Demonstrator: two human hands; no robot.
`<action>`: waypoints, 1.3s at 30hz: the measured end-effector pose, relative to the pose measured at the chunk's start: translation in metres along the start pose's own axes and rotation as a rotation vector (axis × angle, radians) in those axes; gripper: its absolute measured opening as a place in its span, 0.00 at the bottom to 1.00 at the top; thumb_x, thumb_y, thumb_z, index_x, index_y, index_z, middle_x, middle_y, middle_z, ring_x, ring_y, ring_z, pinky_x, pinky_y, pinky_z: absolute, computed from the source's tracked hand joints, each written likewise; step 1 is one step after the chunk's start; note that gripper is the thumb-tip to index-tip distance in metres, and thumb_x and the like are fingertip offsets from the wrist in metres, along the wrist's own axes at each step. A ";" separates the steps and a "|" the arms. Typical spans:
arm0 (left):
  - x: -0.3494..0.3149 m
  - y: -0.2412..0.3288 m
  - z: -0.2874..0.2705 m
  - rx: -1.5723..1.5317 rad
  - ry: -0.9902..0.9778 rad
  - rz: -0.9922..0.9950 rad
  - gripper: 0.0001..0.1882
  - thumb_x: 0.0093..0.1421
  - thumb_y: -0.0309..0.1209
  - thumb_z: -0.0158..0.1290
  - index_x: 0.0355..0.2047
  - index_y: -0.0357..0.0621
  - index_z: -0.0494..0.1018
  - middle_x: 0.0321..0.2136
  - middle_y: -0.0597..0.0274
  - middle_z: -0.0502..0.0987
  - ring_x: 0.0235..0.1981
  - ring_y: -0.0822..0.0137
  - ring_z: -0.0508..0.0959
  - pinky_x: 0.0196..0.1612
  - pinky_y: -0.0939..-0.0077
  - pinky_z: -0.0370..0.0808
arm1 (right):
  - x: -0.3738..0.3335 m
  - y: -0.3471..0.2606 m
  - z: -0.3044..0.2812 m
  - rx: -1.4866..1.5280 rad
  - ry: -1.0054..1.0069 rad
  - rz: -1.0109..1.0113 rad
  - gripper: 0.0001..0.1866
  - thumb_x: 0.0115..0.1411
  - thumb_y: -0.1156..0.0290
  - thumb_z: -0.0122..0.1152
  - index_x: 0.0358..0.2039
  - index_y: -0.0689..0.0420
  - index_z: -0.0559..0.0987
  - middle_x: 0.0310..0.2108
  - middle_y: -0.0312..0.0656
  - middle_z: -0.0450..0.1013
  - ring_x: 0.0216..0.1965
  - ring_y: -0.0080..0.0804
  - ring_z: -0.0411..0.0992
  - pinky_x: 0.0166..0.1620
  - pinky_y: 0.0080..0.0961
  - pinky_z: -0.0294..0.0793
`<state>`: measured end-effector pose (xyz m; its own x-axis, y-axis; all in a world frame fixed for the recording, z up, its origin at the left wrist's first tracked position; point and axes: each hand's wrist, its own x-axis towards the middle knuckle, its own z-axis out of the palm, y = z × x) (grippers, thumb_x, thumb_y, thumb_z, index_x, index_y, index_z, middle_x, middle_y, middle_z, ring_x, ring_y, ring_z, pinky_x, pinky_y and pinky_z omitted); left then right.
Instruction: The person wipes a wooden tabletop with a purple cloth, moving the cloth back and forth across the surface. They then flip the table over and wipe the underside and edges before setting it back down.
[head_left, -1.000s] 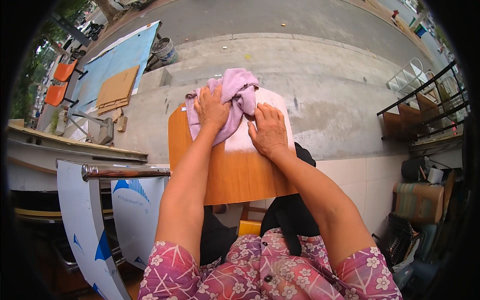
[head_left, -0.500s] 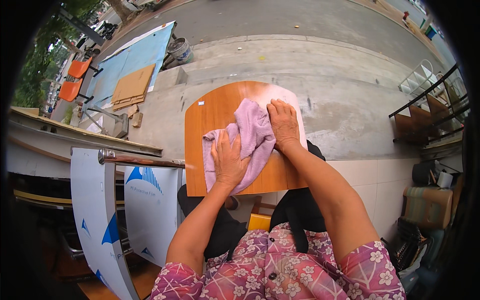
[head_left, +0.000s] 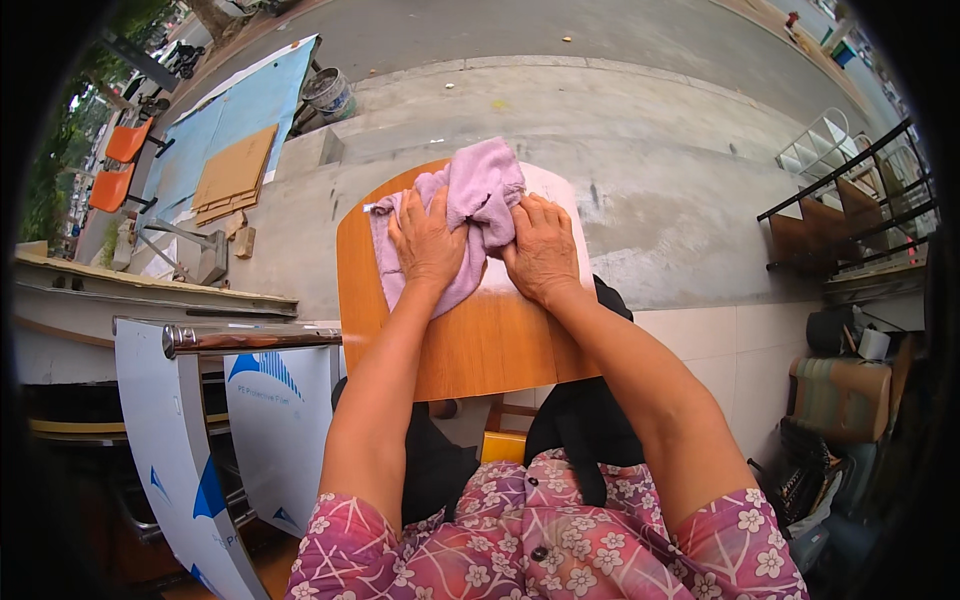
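Observation:
A wooden board (head_left: 460, 365), with a rounded far edge and an orange-brown, glossy face, lies in front of me above my knees. On its far half is a bunched pink-purple towel (head_left: 486, 180). My left hand (head_left: 428, 240) is on the towel, its fingers pressed into the folds. Just to the right, my right hand (head_left: 545, 250) rests on the board, fingers slightly bent and their tips against the towel's edge. A small white sticker (head_left: 368, 208) shows at the board's left, beside the towel's corner.
Left of the board stand film-covered white panels (head_left: 165, 430) and a metal-ended rail (head_left: 250, 338). Farther left are cardboard sheets (head_left: 235, 172), a bucket (head_left: 330, 95) and orange seats (head_left: 112, 187). A dark railed rack (head_left: 850, 220) and a cushioned seat (head_left: 840, 398) are at right.
My left hand has pushed the towel forward, away from me, baring the board's near part. My right hand now touches the towel's edge. The whole view has shifted slightly.

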<state>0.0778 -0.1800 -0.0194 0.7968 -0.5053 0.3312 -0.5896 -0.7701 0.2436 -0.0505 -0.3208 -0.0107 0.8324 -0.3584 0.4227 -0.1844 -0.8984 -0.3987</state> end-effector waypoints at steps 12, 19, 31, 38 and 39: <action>-0.027 0.005 -0.010 0.002 -0.022 0.040 0.37 0.55 0.44 0.66 0.65 0.49 0.70 0.67 0.41 0.62 0.72 0.46 0.57 0.72 0.39 0.50 | -0.001 0.000 0.000 -0.009 -0.006 0.011 0.24 0.58 0.65 0.62 0.55 0.59 0.75 0.59 0.46 0.70 0.67 0.44 0.63 0.70 0.44 0.56; -0.098 0.015 -0.049 -0.058 -0.082 0.097 0.38 0.53 0.38 0.66 0.64 0.43 0.69 0.67 0.38 0.60 0.73 0.42 0.55 0.71 0.40 0.49 | -0.003 0.007 0.008 -0.112 0.003 -0.029 0.23 0.60 0.67 0.57 0.57 0.55 0.74 0.62 0.43 0.69 0.68 0.41 0.63 0.70 0.43 0.56; -0.053 0.004 -0.027 -0.021 -0.048 0.068 0.40 0.54 0.44 0.67 0.65 0.47 0.69 0.67 0.37 0.61 0.73 0.45 0.56 0.72 0.41 0.49 | -0.003 0.007 0.004 -0.085 -0.014 -0.015 0.24 0.57 0.70 0.59 0.56 0.58 0.74 0.61 0.45 0.69 0.68 0.44 0.63 0.70 0.44 0.57; 0.014 -0.003 0.002 -0.002 -0.010 0.002 0.39 0.55 0.46 0.66 0.66 0.55 0.68 0.67 0.40 0.62 0.72 0.45 0.57 0.72 0.39 0.49 | 0.001 0.001 0.001 -0.029 0.000 -0.005 0.21 0.58 0.69 0.60 0.53 0.58 0.75 0.59 0.46 0.70 0.67 0.45 0.64 0.70 0.46 0.57; 0.019 -0.003 0.004 0.002 -0.005 -0.005 0.39 0.55 0.46 0.66 0.66 0.55 0.68 0.67 0.40 0.63 0.72 0.45 0.57 0.72 0.38 0.49 | 0.001 0.002 0.001 -0.025 0.004 -0.001 0.21 0.59 0.68 0.60 0.53 0.58 0.75 0.59 0.45 0.70 0.66 0.45 0.64 0.70 0.46 0.57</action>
<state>0.0950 -0.1884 -0.0172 0.8003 -0.5038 0.3251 -0.5857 -0.7731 0.2436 -0.0492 -0.3225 -0.0122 0.8303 -0.3584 0.4268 -0.1963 -0.9048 -0.3780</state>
